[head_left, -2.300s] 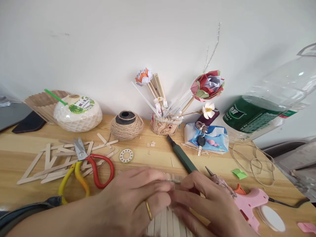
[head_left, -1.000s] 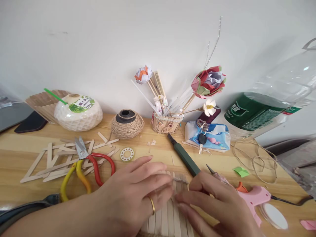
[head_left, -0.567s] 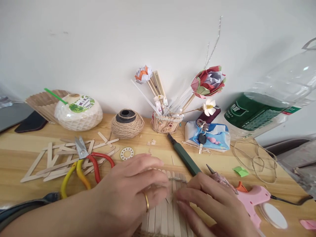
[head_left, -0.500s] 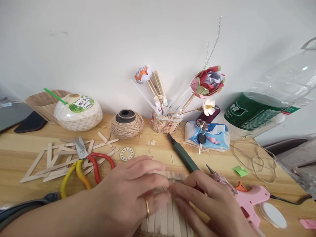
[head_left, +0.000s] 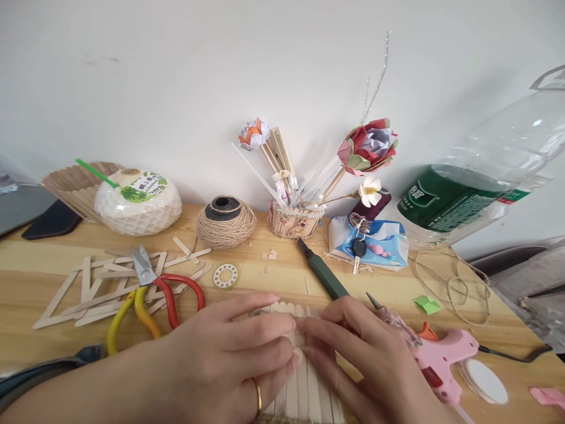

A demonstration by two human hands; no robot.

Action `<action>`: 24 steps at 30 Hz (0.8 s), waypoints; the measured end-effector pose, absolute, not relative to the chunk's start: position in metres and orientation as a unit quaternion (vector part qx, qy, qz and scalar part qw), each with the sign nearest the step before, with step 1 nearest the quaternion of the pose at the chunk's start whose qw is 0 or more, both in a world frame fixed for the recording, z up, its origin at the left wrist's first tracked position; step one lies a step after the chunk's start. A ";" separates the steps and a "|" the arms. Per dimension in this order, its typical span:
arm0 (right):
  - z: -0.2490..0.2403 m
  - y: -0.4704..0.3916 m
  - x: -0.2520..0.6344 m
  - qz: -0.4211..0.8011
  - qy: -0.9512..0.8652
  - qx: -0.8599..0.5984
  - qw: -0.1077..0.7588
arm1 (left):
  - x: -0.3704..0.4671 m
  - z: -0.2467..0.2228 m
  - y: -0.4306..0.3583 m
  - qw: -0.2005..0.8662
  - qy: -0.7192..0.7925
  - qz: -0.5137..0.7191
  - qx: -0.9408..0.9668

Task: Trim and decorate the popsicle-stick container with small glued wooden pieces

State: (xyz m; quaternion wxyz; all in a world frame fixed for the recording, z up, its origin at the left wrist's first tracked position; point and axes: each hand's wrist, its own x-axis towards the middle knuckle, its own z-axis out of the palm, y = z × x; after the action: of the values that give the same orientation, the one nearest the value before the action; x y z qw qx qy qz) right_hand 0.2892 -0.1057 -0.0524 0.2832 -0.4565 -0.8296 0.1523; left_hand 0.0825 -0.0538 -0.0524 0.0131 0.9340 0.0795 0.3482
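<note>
A row of pale wooden craft sticks [head_left: 303,388], set side by side as a panel, lies under both hands. My left hand [head_left: 225,353], wearing a gold ring, bends its fingers over the panel's left half. From the other side, my right hand [head_left: 368,359] pinches near the upper part of the panel, its fingertips almost meeting the left ones. A thin strip crosses the sticks close to their rounded tops, mostly hidden by the fingers. Just beyond my right hand is a dark green pen-shaped tool [head_left: 329,278]. Beside the same hand rests a pink glue gun [head_left: 445,356].
Red-and-yellow-handled scissors [head_left: 145,274] rest on loose craft sticks [head_left: 64,300] at left. Behind stand a white coconut container [head_left: 136,206], a twine spool [head_left: 226,227], a decorated holder with paper flowers [head_left: 293,221], a tissue pack [head_left: 384,244] and a large plastic bottle [head_left: 459,194].
My left hand has shifted slightly down and its fingers have moved along the panel, uncovering more stick tops. The right fingertips have moved a little left. The whole view has shifted slightly.
</note>
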 end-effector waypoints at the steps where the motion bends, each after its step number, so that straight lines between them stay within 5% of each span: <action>1: -0.053 -0.105 0.288 0.172 -0.822 -0.464 0.281 | 0.082 -0.051 -0.054 0.008 0.081 0.340 0.937; 9: -0.053 -0.100 0.285 0.251 -0.784 -0.495 0.278 | 0.079 -0.051 -0.054 0.020 0.069 0.325 0.943; 24: -0.057 -0.101 0.301 0.128 -0.837 -0.417 0.331 | 0.088 -0.060 -0.063 -0.033 0.116 0.322 0.939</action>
State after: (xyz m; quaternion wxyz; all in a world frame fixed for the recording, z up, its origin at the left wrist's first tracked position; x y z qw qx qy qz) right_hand 0.3014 -0.1013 -0.0572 0.3306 -0.4172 -0.8368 0.1280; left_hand 0.0883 -0.0634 -0.0601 -0.0326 0.9389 0.1163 0.3222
